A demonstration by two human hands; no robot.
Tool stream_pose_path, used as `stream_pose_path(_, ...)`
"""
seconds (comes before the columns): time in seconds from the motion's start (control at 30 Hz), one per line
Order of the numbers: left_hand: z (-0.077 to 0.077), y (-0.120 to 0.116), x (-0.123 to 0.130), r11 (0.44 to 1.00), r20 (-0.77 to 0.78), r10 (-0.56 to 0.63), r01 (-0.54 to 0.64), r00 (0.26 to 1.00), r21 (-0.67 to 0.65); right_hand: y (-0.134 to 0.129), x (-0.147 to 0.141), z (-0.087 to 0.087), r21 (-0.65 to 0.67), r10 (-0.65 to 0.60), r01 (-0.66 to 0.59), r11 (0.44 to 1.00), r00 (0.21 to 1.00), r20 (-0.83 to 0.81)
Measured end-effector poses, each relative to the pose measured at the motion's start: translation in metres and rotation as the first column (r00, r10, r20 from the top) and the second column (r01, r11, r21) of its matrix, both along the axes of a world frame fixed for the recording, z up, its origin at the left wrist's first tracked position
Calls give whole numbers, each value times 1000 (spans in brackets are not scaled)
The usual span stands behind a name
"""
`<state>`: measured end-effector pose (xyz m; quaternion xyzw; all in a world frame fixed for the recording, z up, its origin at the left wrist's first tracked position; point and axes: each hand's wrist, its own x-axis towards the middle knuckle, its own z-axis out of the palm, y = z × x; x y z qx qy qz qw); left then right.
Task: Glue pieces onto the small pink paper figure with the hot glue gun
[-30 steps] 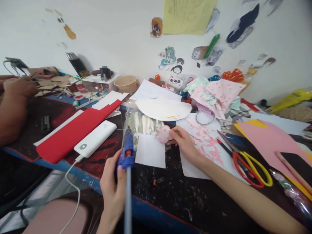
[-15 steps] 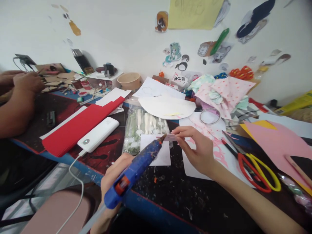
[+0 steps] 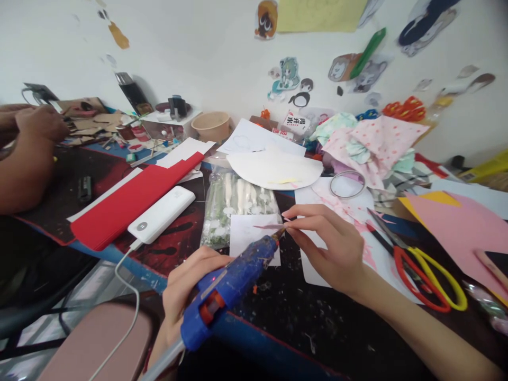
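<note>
My left hand (image 3: 190, 280) is wrapped round a blue hot glue gun (image 3: 234, 280), whose nozzle points up and right. Between the thumb and fingers of my right hand (image 3: 333, 243) is a small, thin pink paper piece (image 3: 270, 227), seen nearly edge-on. The nozzle tip is at the piece's right end, close to my right fingertips; whether they touch is hard to tell. Below the piece lies a white paper square (image 3: 252, 243), partly over a clear plastic bag (image 3: 216, 211) of green and white items.
A white power bank (image 3: 162, 214) with a cable lies left beside red paper (image 3: 130, 203). Scissors (image 3: 420, 275), a tape roll (image 3: 347, 184) and pink paper (image 3: 460, 222) are at the right. Another person's arm (image 3: 27, 159) rests at the far left.
The glue gun has moved right, its nozzle going from the pink piece's left part to its right end near my right fingertips. The view has shifted slightly.
</note>
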<state>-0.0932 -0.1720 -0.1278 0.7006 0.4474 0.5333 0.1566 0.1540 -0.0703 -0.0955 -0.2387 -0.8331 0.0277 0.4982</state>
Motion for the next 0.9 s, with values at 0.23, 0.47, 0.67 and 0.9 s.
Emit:
stream_pose_path(0.23,3,-5,-1,992,35,-65,69,997,-110,-1,1,1,8,-3,3,1000,1000,1)
stream_pose_path(0.47,1,-3,-1,989,53,-93,98,994,-113,-1,1,1,45,-31,31,999,999,13)
stream_pose_path(0.67,0,-3,0,995,50,-59,63,997,-77,-2,1,3,54,-18,17,998,1000,18)
stream_pose_path(0.9,3,-5,2,996,26,-43,45,999,-76,-2,0,1,45,-10,9,999,1000,17)
